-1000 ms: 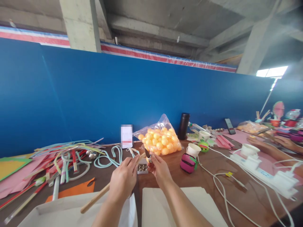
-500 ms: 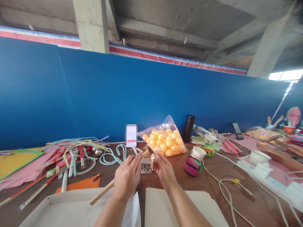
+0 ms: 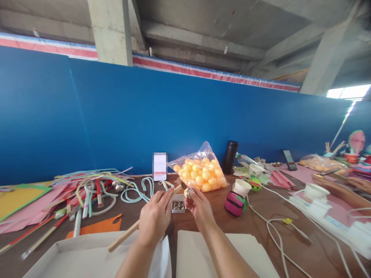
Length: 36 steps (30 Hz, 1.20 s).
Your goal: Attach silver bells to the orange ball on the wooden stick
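Note:
My left hand [image 3: 155,212] is closed round a wooden stick [image 3: 124,236], which slants from lower left to upper right. A small dark part shows at its upper end, too small to name. Between the fingertips of my right hand [image 3: 199,206] is an orange ping-pong ball [image 3: 188,194], partly covered with shiny metal tacks. The stick's upper end is close to the ball; I cannot tell whether they touch. Below and between the hands stands a small white box [image 3: 178,210] of metal tacks. Behind it lies a clear bag of orange ping-pong balls [image 3: 199,172].
A white tray [image 3: 58,255] and cardboard [image 3: 220,255] lie in front. Coloured tubes and papers [image 3: 87,193] spread left. A phone [image 3: 160,170], black bottle [image 3: 231,157], paper cup [image 3: 242,187], purple pouch [image 3: 234,203] and cables [image 3: 278,239] stand around. Another person's hand [image 3: 327,184] shows right.
The view has shifted a little. My right hand has turned the ball so its metal-covered side shows more, and the dark end of the stick is now less visible.

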Tool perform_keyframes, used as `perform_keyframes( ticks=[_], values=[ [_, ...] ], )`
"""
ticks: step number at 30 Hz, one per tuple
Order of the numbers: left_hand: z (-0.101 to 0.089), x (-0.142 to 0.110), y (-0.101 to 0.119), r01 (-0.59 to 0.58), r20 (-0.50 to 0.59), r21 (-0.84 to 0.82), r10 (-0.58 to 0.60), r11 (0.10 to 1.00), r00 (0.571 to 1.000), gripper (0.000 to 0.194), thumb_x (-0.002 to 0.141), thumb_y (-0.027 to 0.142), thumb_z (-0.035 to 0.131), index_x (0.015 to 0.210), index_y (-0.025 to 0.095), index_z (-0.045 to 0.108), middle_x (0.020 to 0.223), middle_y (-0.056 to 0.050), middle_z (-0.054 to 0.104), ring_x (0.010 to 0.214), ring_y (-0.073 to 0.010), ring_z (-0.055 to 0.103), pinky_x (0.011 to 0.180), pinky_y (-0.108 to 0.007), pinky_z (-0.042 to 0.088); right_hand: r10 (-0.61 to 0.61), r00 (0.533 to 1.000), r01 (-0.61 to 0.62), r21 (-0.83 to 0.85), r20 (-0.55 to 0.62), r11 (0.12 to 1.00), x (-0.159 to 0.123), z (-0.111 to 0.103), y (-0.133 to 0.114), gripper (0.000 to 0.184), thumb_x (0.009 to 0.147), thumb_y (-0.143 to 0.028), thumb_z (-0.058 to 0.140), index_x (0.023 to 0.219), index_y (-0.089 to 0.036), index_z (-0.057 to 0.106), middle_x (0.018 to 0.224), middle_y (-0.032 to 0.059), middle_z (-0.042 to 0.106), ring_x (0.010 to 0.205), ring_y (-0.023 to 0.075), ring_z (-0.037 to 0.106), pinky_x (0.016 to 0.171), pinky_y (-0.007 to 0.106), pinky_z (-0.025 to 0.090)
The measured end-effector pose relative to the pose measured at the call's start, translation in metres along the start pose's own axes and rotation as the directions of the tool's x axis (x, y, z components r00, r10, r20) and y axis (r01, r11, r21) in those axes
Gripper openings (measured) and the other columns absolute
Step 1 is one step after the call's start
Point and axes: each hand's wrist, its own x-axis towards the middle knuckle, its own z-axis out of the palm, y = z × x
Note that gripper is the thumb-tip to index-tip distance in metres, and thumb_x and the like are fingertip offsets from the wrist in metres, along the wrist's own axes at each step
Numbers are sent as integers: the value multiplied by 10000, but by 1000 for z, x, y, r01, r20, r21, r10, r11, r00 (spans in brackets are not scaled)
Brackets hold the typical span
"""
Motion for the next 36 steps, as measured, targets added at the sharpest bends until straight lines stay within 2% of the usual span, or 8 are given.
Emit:
perform_keyframes(
  ticks=[4, 8, 11, 15, 20, 26, 31, 36],
  values=[
    [0, 0, 2, 23, -2, -12, -24, 1000, 1000, 318, 903, 274, 413, 1163, 274, 597, 925, -27, 657, 773, -123, 621, 622, -212, 418, -36, 999, 38, -48, 41, 998, 0, -1, 2, 427, 687, -373, 740, 1061, -191, 643, 814, 22, 661, 660, 124, 597, 594, 229, 474],
    [1, 0, 1, 69, -73, -24, -71, 997, 995, 320, 894, 275, 441, 1180, 253, 583, 925, -32, 654, 787, -124, 620, 649, -211, 423, -64, 994, 78, -151, 93, 985, -2, 1, 1, 411, 702, -385, 717, 1058, -187, 654, 842, 25, 653, 686, 133, 584, 619, 241, 469],
    [3, -1, -1, 14, -65, -47, -17, 999, 998, 313, 891, 274, 446, 1172, 253, 584, 903, -29, 653, 761, -119, 620, 625, -203, 428, -83, 992, 101, -193, 95, 976, -4, 2, 1, 423, 691, -378, 722, 1066, -197, 650, 861, 25, 653, 710, 146, 585, 646, 258, 475],
    [4, -1, 0, -41, -5, -45, 41, 998, 999, 312, 892, 258, 437, 1166, 273, 585, 905, -24, 654, 742, -119, 625, 586, -203, 428, -83, 993, 94, -153, 80, 984, -3, 2, 1, 401, 683, -362, 730, 1041, -200, 653, 815, 12, 640, 690, 136, 582, 638, 251, 474],
    [0, -1, 1, 33, -80, -35, -35, 999, 996, 314, 884, 261, 452, 1171, 239, 576, 912, -30, 656, 754, -123, 625, 598, -206, 433, -77, 996, 83, -128, 52, 988, -1, 2, 2, 402, 676, -360, 738, 1037, -203, 657, 847, 12, 641, 672, 122, 580, 610, 232, 473],
    [4, -2, 0, -31, 15, -41, 32, 999, 999, 315, 880, 242, 450, 1165, 268, 581, 889, -21, 653, 737, -121, 619, 573, -207, 421, -28, 999, 29, -36, 42, 999, 1, 0, 3, 372, 707, -366, 725, 1024, -184, 656, 769, 11, 636, 649, 115, 590, 576, 209, 484],
    [3, -1, 1, 26, -43, -30, -27, 999, 999, 322, 883, 251, 444, 1177, 247, 574, 908, -29, 652, 742, -123, 619, 572, -210, 419, -12, 999, 10, 52, 41, 999, 1, -1, 2, 285, 710, -334, 733, 931, -165, 669, 762, 11, 636, 659, 110, 595, 599, 212, 517],
    [5, -3, 1, -37, 35, -59, 39, 998, 999, 319, 888, 256, 436, 1173, 277, 579, 885, -20, 648, 747, -127, 616, 587, -212, 426, 8, 999, -10, 80, 34, 997, 2, -1, 1, 271, 700, -325, 744, 902, -161, 667, 745, 6, 632, 646, 109, 598, 599, 214, 536]
  ],
)
